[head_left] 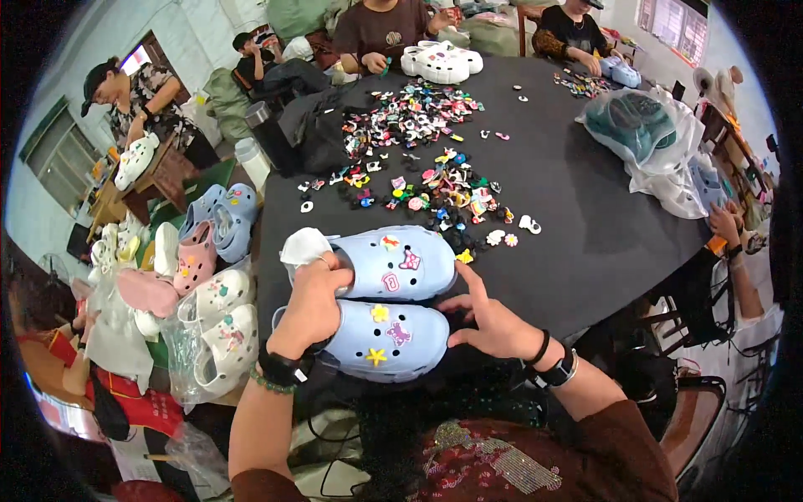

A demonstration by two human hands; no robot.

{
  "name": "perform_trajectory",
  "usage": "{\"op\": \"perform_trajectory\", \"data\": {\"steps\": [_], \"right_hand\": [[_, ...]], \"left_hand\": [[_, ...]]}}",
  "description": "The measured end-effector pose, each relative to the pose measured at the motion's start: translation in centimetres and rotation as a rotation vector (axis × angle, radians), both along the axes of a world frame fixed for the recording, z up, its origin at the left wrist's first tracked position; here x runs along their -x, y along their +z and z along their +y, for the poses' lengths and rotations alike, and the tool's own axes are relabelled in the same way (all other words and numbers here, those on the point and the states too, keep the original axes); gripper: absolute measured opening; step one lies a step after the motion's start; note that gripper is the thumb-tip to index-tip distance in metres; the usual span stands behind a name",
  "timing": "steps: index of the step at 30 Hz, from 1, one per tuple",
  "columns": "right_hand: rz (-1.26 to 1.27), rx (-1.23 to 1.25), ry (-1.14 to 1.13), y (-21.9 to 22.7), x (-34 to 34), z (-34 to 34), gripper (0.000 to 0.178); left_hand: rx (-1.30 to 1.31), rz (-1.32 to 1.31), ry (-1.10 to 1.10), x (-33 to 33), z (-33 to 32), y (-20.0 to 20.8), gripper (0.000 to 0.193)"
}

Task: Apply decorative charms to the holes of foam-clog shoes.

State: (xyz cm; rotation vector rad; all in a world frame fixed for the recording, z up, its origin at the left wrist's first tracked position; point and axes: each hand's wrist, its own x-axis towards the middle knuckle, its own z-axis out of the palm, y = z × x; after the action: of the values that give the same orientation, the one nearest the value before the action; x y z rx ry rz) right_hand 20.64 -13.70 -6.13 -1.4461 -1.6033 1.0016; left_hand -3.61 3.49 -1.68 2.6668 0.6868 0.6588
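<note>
A pair of light blue clogs lies side by side before me at the table's near edge, toes to the right. The far clog (431, 255) bears several charms, one red-and-white and one a pink bow shape. On the near clog (427, 343) are yellow flower and star charms and a purple one. My left hand (311, 305) is closed round the heel ends of both, its fingertips partly hidden inside. White, crumpled material (305, 247) sticks out by the far heel. At the toes, my right hand (493, 325) has its fingers apart, with fingertips at the near clog's toe.
Loose colourful charms (456, 188) are heaped on the black table (552, 243) beyond the clogs. White clogs (442, 63) stand at the far edge, and a plastic bag with green clogs (640, 125) at the right. More clogs (222, 351) crowd the left. Several people work around.
</note>
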Motion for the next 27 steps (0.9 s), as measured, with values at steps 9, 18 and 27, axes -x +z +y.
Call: {"op": "perform_trajectory", "data": {"steps": [9,18,27], "right_hand": [[-0.013,0.018,-0.02,0.6,-0.5,0.4,0.103],[-0.078,-0.043,-0.025,1.1,-0.9,-0.1,0.092],[-0.271,-0.253,0.042,0.8,-2.9,-0.3,0.037]], "left_hand": [[0.037,-0.108,-0.053,0.5,-0.4,-1.2,0.01],[-0.103,-0.11,0.035,0.6,-1.7,-1.0,0.021],[-0.041,-0.141,0.139,0.8,-2.2,-1.6,0.015]]}}
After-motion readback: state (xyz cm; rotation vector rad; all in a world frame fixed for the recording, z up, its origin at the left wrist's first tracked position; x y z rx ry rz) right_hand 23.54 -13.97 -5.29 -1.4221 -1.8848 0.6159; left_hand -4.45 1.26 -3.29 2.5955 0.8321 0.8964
